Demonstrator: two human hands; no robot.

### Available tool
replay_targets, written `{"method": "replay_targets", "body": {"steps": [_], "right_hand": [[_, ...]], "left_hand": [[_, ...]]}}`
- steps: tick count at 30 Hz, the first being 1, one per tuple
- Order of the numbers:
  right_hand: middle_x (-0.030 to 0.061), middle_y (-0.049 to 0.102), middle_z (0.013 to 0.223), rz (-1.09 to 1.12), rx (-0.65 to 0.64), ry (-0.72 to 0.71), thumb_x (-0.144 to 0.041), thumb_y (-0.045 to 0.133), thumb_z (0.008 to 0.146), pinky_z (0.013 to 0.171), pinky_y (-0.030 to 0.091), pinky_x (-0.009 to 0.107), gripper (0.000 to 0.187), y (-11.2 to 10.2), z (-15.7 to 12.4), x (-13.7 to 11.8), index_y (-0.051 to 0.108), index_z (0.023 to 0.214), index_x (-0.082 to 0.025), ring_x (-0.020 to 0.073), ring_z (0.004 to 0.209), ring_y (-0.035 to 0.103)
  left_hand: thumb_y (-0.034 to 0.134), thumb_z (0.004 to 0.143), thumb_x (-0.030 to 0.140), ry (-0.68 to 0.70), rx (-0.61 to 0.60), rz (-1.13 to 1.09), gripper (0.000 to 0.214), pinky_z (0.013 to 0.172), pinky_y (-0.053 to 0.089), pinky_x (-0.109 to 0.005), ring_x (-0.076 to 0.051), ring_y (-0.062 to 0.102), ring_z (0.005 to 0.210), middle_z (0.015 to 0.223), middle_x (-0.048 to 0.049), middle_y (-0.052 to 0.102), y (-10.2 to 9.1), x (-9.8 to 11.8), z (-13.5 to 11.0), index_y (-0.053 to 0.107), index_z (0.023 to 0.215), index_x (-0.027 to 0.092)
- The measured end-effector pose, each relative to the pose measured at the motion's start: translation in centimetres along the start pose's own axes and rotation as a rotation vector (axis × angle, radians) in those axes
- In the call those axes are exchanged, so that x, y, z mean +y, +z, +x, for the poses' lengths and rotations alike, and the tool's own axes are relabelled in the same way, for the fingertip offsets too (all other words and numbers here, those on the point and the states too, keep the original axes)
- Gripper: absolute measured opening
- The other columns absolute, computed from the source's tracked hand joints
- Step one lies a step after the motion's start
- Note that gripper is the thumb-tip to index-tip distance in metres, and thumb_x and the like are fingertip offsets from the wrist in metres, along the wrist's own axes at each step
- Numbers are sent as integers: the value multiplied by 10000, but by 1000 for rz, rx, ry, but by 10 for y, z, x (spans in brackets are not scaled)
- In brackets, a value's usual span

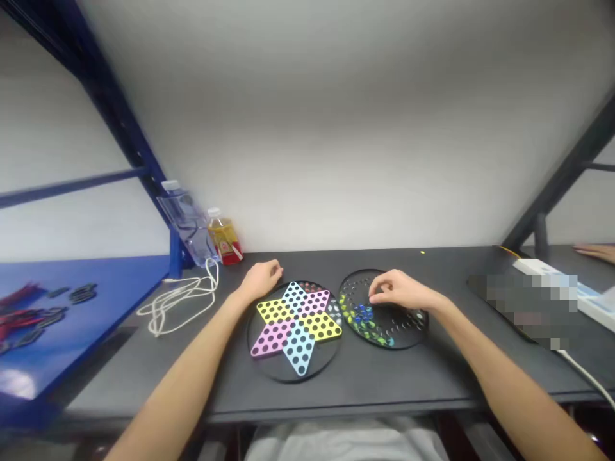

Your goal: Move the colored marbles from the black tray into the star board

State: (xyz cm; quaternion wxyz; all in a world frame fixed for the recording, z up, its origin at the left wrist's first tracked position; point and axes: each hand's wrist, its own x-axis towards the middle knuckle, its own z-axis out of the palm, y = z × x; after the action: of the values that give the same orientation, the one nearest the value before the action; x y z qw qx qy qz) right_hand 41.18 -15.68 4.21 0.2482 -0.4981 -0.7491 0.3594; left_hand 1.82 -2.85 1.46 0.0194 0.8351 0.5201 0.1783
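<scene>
Desk (355, 390): dark; both boards sit lower centre, side by side, so each hand reaches one.
Star board (296, 326): left of the pair.
Round board (413, 336): right, carrying marbles (360, 314).
Left hand (261, 280): narrow, at star board's top edge; we cannot tell if it holds anything.
Right hand (398, 290): narrow, fingers curled down over the marbles; we cannot tell if it holds one.

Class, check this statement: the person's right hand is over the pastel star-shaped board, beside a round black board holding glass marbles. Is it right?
No. The head view shows the right hand over the glass marbles on the round black board, not over the pastel star-shaped board. The two boards do sit beside each other.
</scene>
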Motion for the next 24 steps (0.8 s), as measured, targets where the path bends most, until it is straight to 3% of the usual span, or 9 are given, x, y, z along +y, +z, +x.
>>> {"method": "replay_targets", "body": {"steps": [8, 12, 14, 20, 24], "right_hand": [[-71, 379, 479, -49, -144, -13, -446, 733, 665, 505, 258, 237, 348, 5, 3, -1, 746, 800, -126, 85, 487, 334], [-74, 389, 482, -7, -104, -7, -409, 741, 652, 492, 263, 227, 326, 7, 1, -3, 718, 806, -123, 78, 480, 342], [-84, 366, 484, 137, -33, 14, -378, 731, 660, 458, 237, 214, 307, 7, 0, -3, 685, 833, -129, 66, 451, 301], [-85, 281, 524, 945, 107, 24, -346, 525, 751, 367, 94, 200, 160, -1, -2, -1, 518, 791, -191, 60, 403, 99], [-51, 347, 560, 1067, 117, 26, -433, 459, 807, 358, 86, 206, 260, -2, 2, -1, 433, 691, -201, 60, 399, 111]], "left_hand": [[435, 894, 427, -15, -5, -7, 298, 618, 362, -263, -185, 589, 666, 746, -43, 664, 0, 3, 0, 623, 834, 203], [440, 888, 433, -19, 1, -12, 303, 626, 368, -265, -185, 590, 679, 762, -46, 666, 1, 2, 1, 622, 828, 199], [442, 886, 431, -14, -2, -13, 300, 626, 366, -265, -184, 590, 678, 765, -46, 665, 1, 1, 1, 624, 831, 199], [444, 889, 422, 8, 10, -29, 283, 607, 351, -262, -182, 587, 669, 759, -41, 666, 2, -2, 2, 614, 825, 205], [446, 887, 425, 0, 7, -35, 291, 620, 362, -262, -181, 587, 672, 765, -42, 669, 2, -1, 1, 621, 825, 202]]}}
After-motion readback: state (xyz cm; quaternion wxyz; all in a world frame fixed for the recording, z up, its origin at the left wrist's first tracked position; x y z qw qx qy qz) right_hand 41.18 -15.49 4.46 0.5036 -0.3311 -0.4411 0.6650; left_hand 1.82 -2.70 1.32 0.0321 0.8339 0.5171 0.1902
